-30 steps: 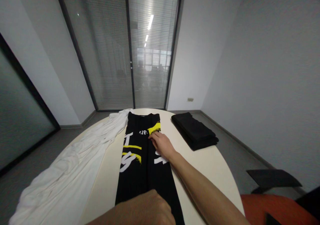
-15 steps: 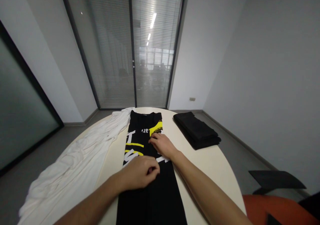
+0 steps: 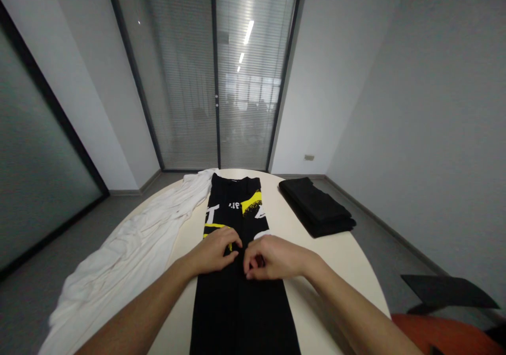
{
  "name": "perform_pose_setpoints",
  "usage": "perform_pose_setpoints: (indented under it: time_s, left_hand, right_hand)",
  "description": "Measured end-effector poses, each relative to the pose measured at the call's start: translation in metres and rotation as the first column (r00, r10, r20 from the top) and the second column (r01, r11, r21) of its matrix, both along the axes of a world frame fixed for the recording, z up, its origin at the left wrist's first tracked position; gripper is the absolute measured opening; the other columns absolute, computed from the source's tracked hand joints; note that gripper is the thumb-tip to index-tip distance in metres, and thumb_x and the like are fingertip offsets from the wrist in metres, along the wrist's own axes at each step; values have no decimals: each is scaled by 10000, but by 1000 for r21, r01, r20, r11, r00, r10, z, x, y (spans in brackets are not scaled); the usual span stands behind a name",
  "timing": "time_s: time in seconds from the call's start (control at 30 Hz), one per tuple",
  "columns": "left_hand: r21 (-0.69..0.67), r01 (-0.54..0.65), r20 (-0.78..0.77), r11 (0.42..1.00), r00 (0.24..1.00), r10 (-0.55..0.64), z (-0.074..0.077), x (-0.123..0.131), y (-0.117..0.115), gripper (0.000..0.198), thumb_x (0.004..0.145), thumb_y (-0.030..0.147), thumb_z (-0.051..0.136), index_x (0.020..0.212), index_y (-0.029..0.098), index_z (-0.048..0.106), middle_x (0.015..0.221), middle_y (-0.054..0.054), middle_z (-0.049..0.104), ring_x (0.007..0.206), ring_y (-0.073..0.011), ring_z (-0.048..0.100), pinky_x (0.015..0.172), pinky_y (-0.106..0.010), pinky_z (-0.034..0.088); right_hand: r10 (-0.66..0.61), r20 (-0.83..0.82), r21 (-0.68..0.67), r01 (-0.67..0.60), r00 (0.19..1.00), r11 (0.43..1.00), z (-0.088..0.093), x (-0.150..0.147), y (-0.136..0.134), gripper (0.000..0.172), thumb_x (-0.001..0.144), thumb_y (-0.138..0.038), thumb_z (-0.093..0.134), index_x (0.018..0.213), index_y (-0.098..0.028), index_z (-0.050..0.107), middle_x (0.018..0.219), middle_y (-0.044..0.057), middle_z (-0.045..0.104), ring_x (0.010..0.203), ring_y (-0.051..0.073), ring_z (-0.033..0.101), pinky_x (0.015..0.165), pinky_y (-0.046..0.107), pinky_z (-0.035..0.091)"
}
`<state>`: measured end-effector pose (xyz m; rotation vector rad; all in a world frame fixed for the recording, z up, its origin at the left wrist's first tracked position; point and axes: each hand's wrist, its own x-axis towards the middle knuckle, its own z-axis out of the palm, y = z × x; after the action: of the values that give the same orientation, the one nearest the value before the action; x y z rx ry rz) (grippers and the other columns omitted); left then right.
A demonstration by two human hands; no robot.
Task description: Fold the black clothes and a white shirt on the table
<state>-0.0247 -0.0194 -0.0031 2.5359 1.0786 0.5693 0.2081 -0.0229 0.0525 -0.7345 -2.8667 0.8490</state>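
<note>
Over the garment (image 3: pixel 242 302), left hand (image 3: pixel 216 250), fingers (image 3: pixel 231 236) parted, faces curled right hand (image 3: pixel 272 257), grip unclear.

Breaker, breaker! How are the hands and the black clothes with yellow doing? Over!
Left hand and right hand curled over black printed garment, grip unclear. Garment laid lengthwise on table. White cloth left, folded black cloth right, neither blocking it.

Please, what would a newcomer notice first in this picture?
Probably the black garment with yellow and white print, along the middle of the pale table, left hand and right hand over it. The crumpled white cloth comes next, on the left. Folded black cloth lies toward the right.
</note>
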Motion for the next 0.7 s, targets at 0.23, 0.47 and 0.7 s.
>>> perform_pose_setpoints:
  time_s: [0.23,0.47,0.7]
  left_hand:
    - [-12,-47,-81,999,996,46,-23,-8,11,474,998,420,481,1452,291,447,1561,-67,399,1462,-265,308,1188,-490,277]
    - [-11,-59,-107,998,993,57,-25,-7,14,516,999,440,466,1490,293,405,1577,-63,381,1474,-262,289,1194,-480,280]
    - [-20,-37,-117,999,993,34,-19,-5,12,505,1005,395,469,1500,337,387,1587,-48,361,1474,-267,285,1190,-505,276]
  right_hand:
    - [246,268,-219,-190,931,957,2,-19,-54,431,702,-362,791,1106,-264,681,805,-60,706,659,121,636,562,195,384]
    - [183,612,54,-271,770,961,10,-26,-87,265,950,-308,509,956,-179,740,809,97,755,632,226,701,437,263,307]
    - [224,561,3,-272,797,962,3,-14,-80,223,887,-288,567,745,-196,713,695,66,728,536,192,654,412,260,291]
